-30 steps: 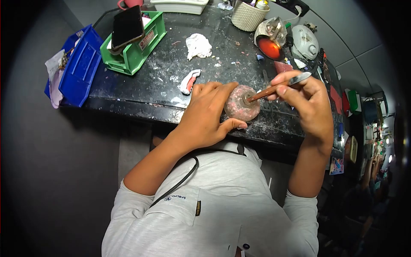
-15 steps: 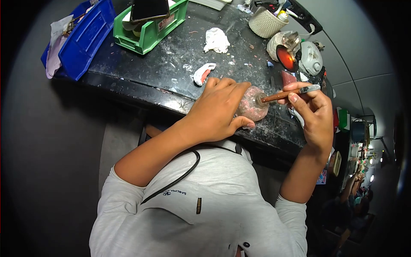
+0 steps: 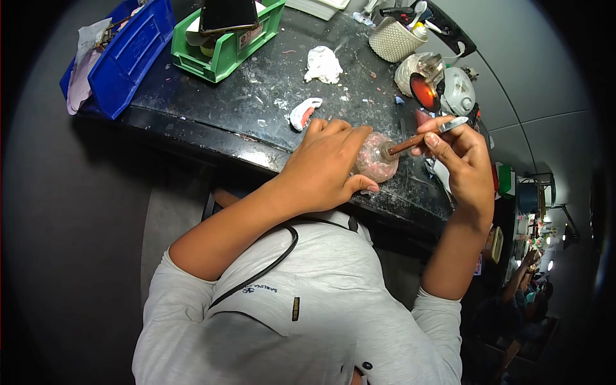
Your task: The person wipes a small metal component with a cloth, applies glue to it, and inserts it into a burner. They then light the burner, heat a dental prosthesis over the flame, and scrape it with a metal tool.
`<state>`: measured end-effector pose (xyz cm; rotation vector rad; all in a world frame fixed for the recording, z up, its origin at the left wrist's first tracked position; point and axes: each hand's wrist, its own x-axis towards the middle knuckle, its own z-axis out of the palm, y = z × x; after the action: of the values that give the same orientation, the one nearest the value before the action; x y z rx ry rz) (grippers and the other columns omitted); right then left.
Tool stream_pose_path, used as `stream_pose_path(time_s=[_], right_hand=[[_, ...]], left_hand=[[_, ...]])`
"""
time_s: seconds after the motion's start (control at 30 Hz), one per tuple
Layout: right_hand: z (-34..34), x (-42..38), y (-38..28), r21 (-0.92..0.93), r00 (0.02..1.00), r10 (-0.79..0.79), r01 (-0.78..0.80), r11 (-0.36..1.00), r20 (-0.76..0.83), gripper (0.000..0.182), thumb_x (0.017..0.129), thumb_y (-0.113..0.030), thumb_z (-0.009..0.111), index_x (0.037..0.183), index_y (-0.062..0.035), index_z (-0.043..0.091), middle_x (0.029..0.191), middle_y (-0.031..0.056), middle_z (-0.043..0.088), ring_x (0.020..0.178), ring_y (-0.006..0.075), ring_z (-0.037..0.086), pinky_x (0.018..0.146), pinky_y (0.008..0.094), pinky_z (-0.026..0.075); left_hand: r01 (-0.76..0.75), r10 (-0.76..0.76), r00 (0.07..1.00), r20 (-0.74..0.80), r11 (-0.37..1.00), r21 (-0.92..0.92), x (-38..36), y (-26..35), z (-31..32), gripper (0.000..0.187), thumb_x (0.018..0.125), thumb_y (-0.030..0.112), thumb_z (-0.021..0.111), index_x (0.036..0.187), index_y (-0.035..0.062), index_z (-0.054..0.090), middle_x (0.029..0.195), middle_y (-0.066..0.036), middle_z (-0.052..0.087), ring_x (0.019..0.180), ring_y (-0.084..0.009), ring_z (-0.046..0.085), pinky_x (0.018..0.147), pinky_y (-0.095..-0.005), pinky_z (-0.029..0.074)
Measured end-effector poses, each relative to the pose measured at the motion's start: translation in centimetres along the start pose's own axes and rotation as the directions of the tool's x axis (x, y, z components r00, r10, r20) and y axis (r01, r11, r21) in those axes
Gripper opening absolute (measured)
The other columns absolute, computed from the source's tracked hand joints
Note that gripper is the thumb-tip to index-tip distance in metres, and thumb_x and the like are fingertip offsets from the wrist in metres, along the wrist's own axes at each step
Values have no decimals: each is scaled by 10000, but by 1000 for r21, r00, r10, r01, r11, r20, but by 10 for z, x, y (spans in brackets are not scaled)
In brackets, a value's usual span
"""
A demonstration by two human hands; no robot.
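Along the bench's (image 3: 212, 99) near edge, the left hand (image 3: 324, 163) is cupping the speckled jar (image 3: 378, 165); the right hand (image 3: 467, 160) is pinching the wooden-handled tool (image 3: 410, 142), its handle end still meeting the jar's mouth, contact continuing.

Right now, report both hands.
Left hand: curled around the side of the round jar.
Right hand: closed on the brown-handled tool, its end at the jar's mouth.

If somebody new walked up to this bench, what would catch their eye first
Probably the glowing orange disc near the bench's far right, bright against the black top. Next, the blue bin at far left, then the brown-handled tool in the right hand, angled into the pinkish jar's neck.
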<state>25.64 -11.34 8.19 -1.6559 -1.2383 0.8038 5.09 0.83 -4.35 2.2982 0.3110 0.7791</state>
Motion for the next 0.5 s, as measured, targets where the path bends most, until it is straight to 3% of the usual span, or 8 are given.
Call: stream_pose_path(time_s=[0.27, 0.5], right_hand=[[-2, -9, 7, 95, 993, 38, -27, 995, -112, 159, 1026, -46, 663, 1142, 53, 707, 1063, 150, 765, 913, 188, 769, 821, 286, 550], [-2, -34, 27, 236, 964, 83, -22, 972, -252, 181, 1043, -61, 639, 1132, 91, 684, 1095, 194, 759, 924, 229, 778, 815, 297, 576]], left_hand=[[-30, 30, 1000, -9, 1000, -5, 0, 0, -1, 897, 833, 567, 820, 1449, -23, 541, 1269, -209, 660, 1222, -369, 557, 1083, -481, 365], [-169, 172, 984, -50, 983, 64, 2, 2, 2, 877, 778, 510, 883, 1395, -38, 589, 1284, -197, 666, 1222, -351, 577, 1058, -464, 370]])
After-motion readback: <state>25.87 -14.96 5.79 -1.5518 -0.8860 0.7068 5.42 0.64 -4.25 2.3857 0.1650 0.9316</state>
